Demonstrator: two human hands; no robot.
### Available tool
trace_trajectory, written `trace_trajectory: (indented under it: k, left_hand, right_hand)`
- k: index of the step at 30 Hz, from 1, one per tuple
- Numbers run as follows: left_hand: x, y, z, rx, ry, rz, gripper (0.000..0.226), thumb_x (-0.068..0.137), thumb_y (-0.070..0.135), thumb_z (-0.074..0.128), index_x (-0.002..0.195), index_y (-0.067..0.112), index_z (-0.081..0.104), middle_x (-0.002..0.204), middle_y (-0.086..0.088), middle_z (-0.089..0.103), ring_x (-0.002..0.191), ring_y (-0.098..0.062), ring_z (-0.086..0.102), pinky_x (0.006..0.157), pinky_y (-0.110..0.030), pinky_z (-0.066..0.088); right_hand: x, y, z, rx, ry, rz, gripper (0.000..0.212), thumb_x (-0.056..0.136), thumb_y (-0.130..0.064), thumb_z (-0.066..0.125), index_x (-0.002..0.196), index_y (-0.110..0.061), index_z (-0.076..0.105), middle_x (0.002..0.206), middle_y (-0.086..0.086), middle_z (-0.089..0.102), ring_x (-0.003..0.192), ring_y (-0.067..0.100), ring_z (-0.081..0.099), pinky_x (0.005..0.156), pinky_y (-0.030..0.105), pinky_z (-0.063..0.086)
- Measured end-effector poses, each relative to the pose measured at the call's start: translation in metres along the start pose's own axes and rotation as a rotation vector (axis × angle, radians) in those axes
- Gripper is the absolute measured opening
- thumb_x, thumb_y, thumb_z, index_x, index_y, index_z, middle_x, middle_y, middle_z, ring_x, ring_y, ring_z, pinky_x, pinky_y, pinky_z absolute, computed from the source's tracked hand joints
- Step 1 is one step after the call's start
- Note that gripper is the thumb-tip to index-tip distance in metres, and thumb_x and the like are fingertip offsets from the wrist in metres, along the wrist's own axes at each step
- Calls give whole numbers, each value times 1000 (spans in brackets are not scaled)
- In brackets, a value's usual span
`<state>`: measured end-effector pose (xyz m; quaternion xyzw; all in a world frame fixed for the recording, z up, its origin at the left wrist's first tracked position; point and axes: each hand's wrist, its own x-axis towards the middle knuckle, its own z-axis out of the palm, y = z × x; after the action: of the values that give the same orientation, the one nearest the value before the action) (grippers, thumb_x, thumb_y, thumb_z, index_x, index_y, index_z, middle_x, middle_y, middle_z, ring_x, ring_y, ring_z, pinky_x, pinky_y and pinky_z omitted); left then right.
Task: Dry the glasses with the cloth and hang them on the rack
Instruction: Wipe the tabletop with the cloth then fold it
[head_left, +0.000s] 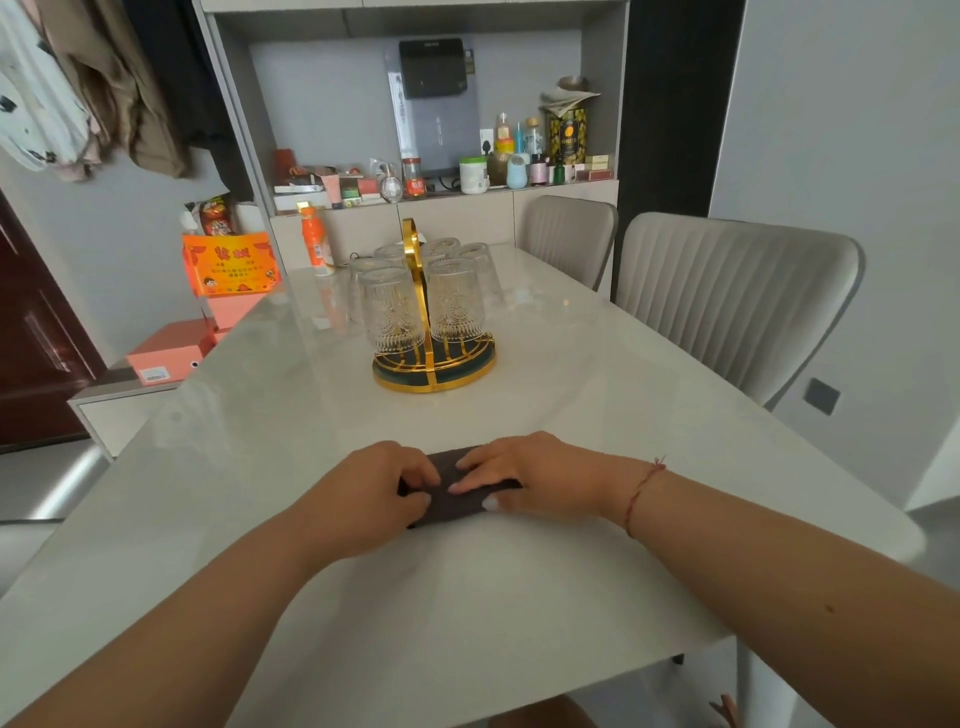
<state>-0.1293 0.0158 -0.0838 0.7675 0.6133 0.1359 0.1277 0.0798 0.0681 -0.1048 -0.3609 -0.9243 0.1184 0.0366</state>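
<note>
Both hands, left hand (371, 493) and right hand (524, 480), press fingers on the folded cloth (457, 491) near on the tabletop (597, 415); glasses (392, 312) hang inverted on the rack (434, 364) farther off, straight ahead.

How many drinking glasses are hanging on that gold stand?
6 clear embossed glasses, all upside down on the gold wire rack: two in front, two mid-row, two behind. More may be hidden.

Both hands (524, 478) hide most of the cloth (457, 499).
</note>
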Motion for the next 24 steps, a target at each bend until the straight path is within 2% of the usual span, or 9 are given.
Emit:
trace_trajectory:
  k: [2,5,8,10,15,17,19,21,24]
  left_hand:
    - [4,1,5,-13,57,6,24,93,24,63,116,29,64,108,8,54,87,-5,55,70,-12,38]
    - [10,4,11,-53,126,9,31,94,32,61,125,29,58,115,9,51,96,-5,56,79,-16,43]
    - [18,7,17,-41,98,24,32,95,36,58,126,29,58,118,8,54,103,-5,55,87,-19,45]
    - [24,10,20,-21,77,33,33,96,38,56,127,30,57,120,8,55,107,-6,53,90,-19,43]
    - [42,11,25,11,52,79,37,97,45,49,130,29,56,134,9,54,123,-8,47,102,-21,37]
    - [49,11,27,42,2,95,44,98,48,43,137,28,50,143,8,48,131,-9,41,108,-23,32]
    - [58,10,31,98,-75,100,57,98,54,34,148,26,36,157,6,33,145,-11,25,118,-29,17]
    - [67,9,35,145,-139,78,78,90,68,16,155,25,19,165,4,13,152,-11,4,122,-35,0]
    - [77,6,41,161,-158,33,113,63,84,-11,157,23,6,166,3,-3,152,-13,-8,121,-39,-6]
  right_hand:
    - [3,11,3,-92,37,110,42,100,-33,42,141,-39,41,155,-11,32,142,9,27,110,39,30]
    - [3,42,1,-202,123,419,44,102,-37,34,146,-38,33,156,-8,28,142,15,27,106,40,29]
    - [-1,73,-4,-215,133,701,50,101,-43,24,149,-32,25,155,0,27,140,24,24,106,46,24]
    - [4,83,-8,-185,123,823,56,98,-47,19,151,-28,21,156,5,23,140,27,20,108,47,20]
    - [42,93,-16,-84,118,959,68,94,-55,13,152,-20,16,157,9,18,144,29,10,113,47,13]
    - [57,94,-16,-87,119,1009,70,94,-55,13,153,-17,14,156,10,19,144,30,11,113,48,13]
    - [68,93,-12,-121,120,1029,71,94,-55,13,153,-14,13,155,11,21,142,31,13,111,49,15]
    - [71,93,-8,-132,149,1028,71,94,-54,14,152,-12,15,154,11,23,141,31,15,110,51,15]
    - [70,96,-4,-132,190,1009,72,94,-54,15,152,-11,15,155,11,23,140,31,16,109,52,14]
